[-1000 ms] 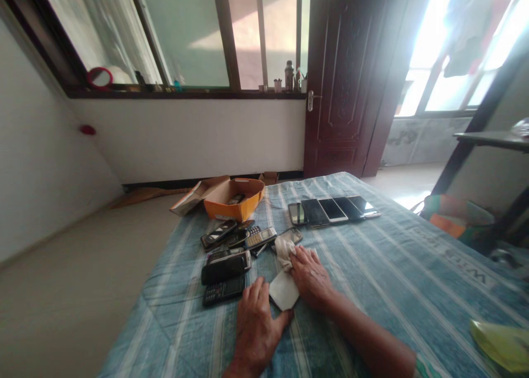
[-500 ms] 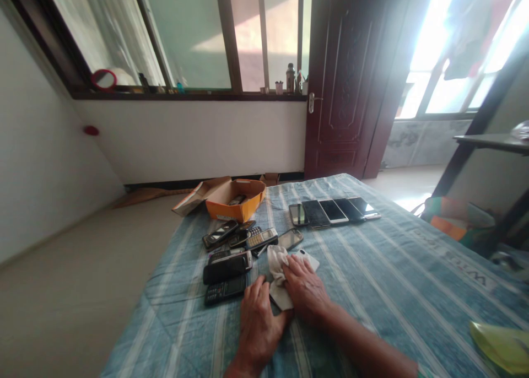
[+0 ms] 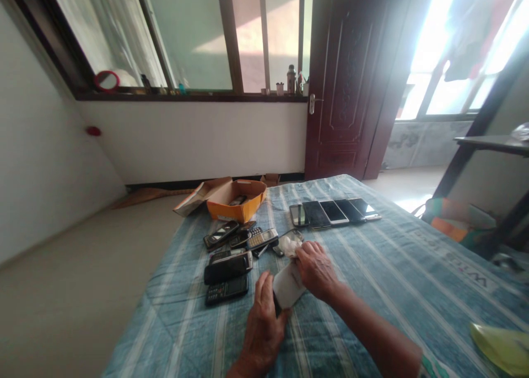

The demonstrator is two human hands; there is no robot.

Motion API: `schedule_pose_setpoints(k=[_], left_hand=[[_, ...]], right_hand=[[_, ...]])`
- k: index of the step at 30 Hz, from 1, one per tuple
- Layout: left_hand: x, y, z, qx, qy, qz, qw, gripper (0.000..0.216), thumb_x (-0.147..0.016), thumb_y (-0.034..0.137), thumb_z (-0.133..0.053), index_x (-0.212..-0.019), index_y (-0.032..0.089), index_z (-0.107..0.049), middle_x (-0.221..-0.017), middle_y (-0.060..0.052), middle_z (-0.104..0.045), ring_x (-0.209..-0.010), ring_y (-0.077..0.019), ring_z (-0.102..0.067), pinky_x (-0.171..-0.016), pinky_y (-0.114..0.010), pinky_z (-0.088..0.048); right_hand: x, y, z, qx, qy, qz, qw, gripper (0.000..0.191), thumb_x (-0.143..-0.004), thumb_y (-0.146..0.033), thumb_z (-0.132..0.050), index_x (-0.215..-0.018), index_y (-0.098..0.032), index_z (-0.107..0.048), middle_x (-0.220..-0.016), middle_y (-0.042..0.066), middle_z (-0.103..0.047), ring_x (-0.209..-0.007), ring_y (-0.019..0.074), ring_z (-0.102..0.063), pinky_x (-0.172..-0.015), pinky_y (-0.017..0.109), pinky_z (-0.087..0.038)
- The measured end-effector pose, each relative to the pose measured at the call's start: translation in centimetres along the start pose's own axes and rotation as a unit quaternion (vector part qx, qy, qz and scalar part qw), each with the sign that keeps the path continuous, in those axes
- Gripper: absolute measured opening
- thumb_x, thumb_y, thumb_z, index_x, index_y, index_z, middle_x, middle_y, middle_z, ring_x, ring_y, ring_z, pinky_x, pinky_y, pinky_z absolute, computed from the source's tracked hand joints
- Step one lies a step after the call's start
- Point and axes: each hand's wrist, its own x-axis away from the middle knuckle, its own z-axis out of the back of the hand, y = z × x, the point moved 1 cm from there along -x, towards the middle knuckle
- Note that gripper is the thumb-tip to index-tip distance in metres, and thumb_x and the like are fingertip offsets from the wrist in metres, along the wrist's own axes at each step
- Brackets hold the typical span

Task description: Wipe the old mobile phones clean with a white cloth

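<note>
A white phone [image 3: 288,286] lies back side up on the striped cloth, tilted slightly off the bed. My left hand [image 3: 264,317] grips its left and lower edge between thumb and fingers. My right hand [image 3: 316,268] is closed on a crumpled white cloth [image 3: 291,246] at the phone's upper end, hiding that corner. Just beyond the cloth, another phone [image 3: 295,235] lies partly covered. Left of my hands is a loose pile of old phones, among them a black keypad phone [image 3: 227,290], a dark phone [image 3: 226,269] and a silver keypad phone [image 3: 263,238].
An open orange box [image 3: 235,208] with a phone inside stands at the far left of the bed. Several smartphones [image 3: 334,212] lie in a row at the back right. A yellow-green item [image 3: 500,347] rests at the right edge.
My right hand has moved the white cloth up and away along the phone, uncovering most of its white back. My left hand keeps its hold and has shifted slightly right.
</note>
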Motion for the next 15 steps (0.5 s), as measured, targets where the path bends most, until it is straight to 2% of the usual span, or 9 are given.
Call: schedule_pose_setpoints(k=[4, 8, 12, 15], left_hand=[[0.0, 0.3, 0.4, -0.004, -0.014, -0.034, 0.999, 0.060, -0.079, 0.009, -0.043, -0.137, 0.013, -0.026, -0.136, -0.021, -0.046, -0.127, -0.0307, -0.047, -0.098, -0.048, -0.048], [-0.3, 0.8, 1.2, -0.024, -0.029, -0.078, 0.996, 0.052, -0.084, 0.007, -0.037, -0.135, 0.014, -0.029, -0.131, -0.019, -0.054, -0.122, -0.0258, -0.053, -0.095, -0.040, -0.052], [-0.5, 1.5, 2.3, -0.021, -0.045, -0.116, 0.992, 0.047, -0.085, 0.004, -0.032, -0.130, 0.017, -0.036, -0.125, -0.013, -0.062, -0.114, -0.0206, -0.060, -0.091, -0.033, -0.055], [-0.4, 2.1, 2.9, -0.020, -0.047, -0.144, 0.988, 0.042, -0.086, 0.005, -0.034, -0.125, 0.018, -0.042, -0.122, -0.011, -0.064, -0.109, -0.0203, -0.064, -0.088, -0.031, -0.056]], right_hand=[[0.6, 0.6, 0.8, -0.015, 0.047, 0.016, 0.999, 0.012, -0.088, -0.015, -0.051, -0.078, -0.018, -0.058, -0.084, 0.006, -0.056, -0.084, 0.0204, -0.048, -0.078, 0.031, -0.037], [1.9, 0.8, 1.9, -0.034, 0.085, 0.024, 0.996, 0.014, -0.088, -0.014, -0.048, -0.077, -0.018, -0.056, -0.081, 0.005, -0.054, -0.082, 0.0202, -0.046, -0.077, 0.031, -0.037], [3.4, 0.7, 2.8, -0.038, 0.090, 0.034, 0.995, 0.015, -0.089, -0.012, -0.045, -0.079, -0.018, -0.056, -0.082, 0.005, -0.053, -0.082, 0.0202, -0.046, -0.077, 0.031, -0.037], [4.5, 0.6, 3.3, -0.033, 0.079, 0.032, 0.996, 0.018, -0.090, -0.012, -0.043, -0.079, -0.018, -0.055, -0.080, 0.005, -0.053, -0.080, 0.0203, -0.046, -0.075, 0.032, -0.038]])
